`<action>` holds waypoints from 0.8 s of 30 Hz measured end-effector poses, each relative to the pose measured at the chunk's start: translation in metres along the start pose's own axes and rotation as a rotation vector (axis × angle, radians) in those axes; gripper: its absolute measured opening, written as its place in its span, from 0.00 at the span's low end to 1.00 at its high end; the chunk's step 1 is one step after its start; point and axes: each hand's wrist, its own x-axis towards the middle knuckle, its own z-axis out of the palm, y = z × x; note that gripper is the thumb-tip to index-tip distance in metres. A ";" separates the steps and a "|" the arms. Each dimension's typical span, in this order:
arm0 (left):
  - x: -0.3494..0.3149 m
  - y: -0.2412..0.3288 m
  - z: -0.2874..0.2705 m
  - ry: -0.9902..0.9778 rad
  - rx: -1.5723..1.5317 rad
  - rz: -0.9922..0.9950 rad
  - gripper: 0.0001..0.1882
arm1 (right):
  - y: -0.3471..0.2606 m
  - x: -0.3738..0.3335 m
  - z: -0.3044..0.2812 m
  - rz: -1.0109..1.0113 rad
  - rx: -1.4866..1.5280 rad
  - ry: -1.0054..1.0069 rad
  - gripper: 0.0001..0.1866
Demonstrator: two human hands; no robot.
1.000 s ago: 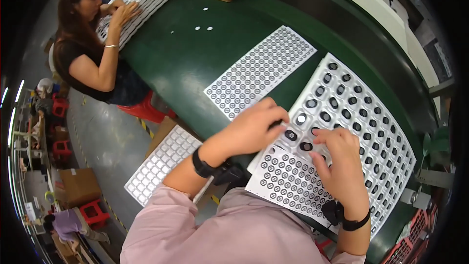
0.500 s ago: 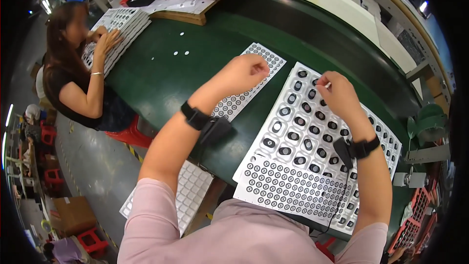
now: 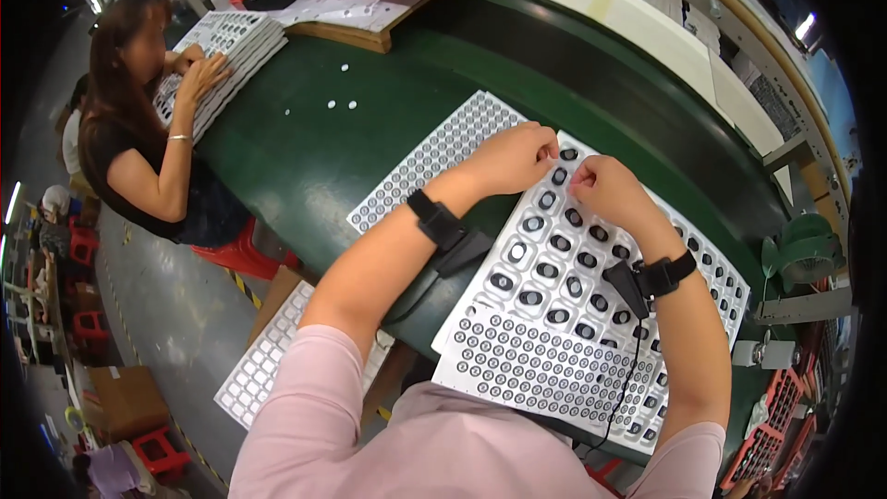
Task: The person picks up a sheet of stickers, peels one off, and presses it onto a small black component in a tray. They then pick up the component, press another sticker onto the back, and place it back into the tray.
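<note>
A white plastic tray (image 3: 499, 259) with rows of black oval parts lies in front of me on the right. My left hand (image 3: 522, 155) is over its far left corner, fingers pinched together; anything between them is too small to make out. Close beside it, above the tray's far rows, my right hand (image 3: 612, 192) is also closed in a pinch, its contents hidden. A sheet of round black-and-white stickers (image 3: 407, 176) lies left of the tray, partly under my left forearm. Another such sheet (image 3: 545, 370) rests across the tray's near end.
Small white discs (image 3: 345, 67) lie on the green table (image 3: 305, 148). At the left a co-worker (image 3: 139, 129) handles stacked trays (image 3: 249, 55). Another white tray (image 3: 263, 365) sits low at my left. A green fan (image 3: 806, 249) stands at the right.
My left hand has moved right, from above the left sticker sheet to the tray's far corner. The right hand has shifted slightly left and nearer, bringing both hands close together.
</note>
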 end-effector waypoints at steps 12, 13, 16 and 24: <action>-0.071 0.009 -0.032 -0.385 -0.138 0.098 0.08 | -0.037 -0.194 -0.026 -0.324 0.498 -0.101 0.05; -0.073 0.012 -0.031 -0.415 -0.147 0.103 0.09 | -0.032 -0.208 -0.024 -0.309 0.564 -0.093 0.05; -0.077 0.013 -0.024 -0.413 -0.083 0.211 0.12 | -0.026 -0.236 -0.007 -0.118 0.703 0.026 0.04; -0.072 0.005 -0.016 -0.352 0.008 0.230 0.11 | -0.037 -0.259 0.009 0.010 0.922 0.042 0.01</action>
